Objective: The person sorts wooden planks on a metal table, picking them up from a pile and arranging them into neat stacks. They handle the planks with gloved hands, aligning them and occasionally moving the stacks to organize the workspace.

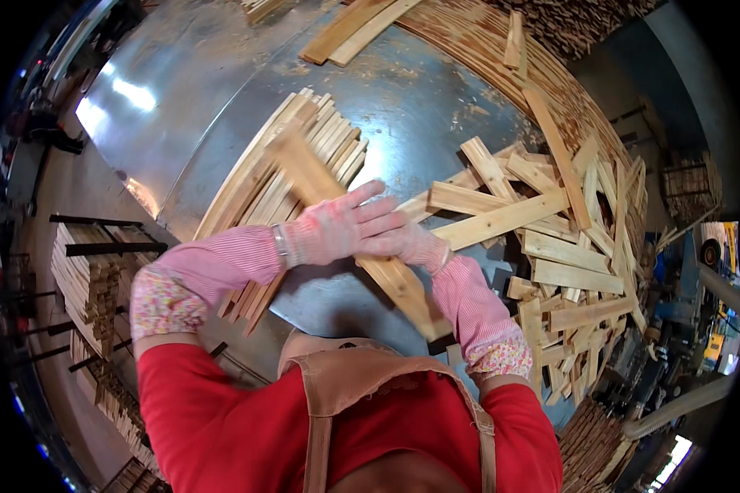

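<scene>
The left hand (327, 232) and right hand (403, 241) overlap, hiding the middle of a slanting board (396, 283), its far end blurred; fingers look extended, any grip impossible to tell. Stacked strips (251, 170) flank it left, jumbled boards (569, 251) right.

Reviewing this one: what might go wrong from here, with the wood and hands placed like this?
The plank under the hands has its upper end over the neat stack; a swing could knock those pieces askew.
The left hand and right hand overlap at the plank, so a slip might catch gloved fingers.
The crisscrossed heap looks loose and could slide if bumped.
</scene>
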A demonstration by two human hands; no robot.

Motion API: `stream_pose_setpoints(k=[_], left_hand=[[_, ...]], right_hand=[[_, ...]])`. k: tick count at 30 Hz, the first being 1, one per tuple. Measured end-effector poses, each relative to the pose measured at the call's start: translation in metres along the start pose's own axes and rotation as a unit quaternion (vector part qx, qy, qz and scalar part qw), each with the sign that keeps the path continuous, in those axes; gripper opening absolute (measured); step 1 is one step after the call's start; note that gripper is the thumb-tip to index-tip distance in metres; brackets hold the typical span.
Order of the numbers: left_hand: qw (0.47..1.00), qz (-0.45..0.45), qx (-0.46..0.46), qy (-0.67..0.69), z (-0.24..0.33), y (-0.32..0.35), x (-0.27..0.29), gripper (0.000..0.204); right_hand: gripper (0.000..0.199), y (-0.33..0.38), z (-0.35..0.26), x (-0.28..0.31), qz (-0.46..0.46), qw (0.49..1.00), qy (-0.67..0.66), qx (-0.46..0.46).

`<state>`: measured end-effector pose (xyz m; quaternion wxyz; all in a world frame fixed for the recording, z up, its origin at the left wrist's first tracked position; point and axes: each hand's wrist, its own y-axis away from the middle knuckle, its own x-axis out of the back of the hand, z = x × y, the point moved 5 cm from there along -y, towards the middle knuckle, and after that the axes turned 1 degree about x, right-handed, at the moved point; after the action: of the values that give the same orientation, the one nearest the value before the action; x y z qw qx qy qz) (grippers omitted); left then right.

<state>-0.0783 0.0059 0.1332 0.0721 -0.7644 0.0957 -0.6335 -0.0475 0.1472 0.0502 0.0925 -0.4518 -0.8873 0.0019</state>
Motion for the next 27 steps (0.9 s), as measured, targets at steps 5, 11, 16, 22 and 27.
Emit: stream_pose_setpoints(k=[5, 11, 16, 22, 27], left_hand=[[0.943, -0.253, 0.178, 0.123, -0.016, 0.085, 0.01, 0.06], [0.754, -0.083, 0.649, 0.06, -0.002, 0.287, -0.018, 0.095], [0.692, -0.216, 0.688, 0.009, 0.017, 0.319, -0.037, 0.103], [0.81, -0.003, 0.56, 0.172, -0.015, 0.138, -0.06, 0.08], [0.372, 0.067, 0.521, 0.765, 0.012, -0.086, -0.192, 0.064]], right_hand=[[0.049, -0.033, -0.033, -0.005, -0.046, 0.947, 0.23, -0.218], [0.051, 0.084, -0.019, 0.218, 0.37, 0.782, 0.471, -0.169], [0.059, 0.283, 0.003, 0.369, 0.45, 0.478, 0.581, -0.481], [0.065, 0.318, 0.005, 0.358, 0.402, 0.578, 0.44, -0.557], [0.079, 0.278, 0.028, 0.254, 0.312, 0.766, 0.164, -0.538]])
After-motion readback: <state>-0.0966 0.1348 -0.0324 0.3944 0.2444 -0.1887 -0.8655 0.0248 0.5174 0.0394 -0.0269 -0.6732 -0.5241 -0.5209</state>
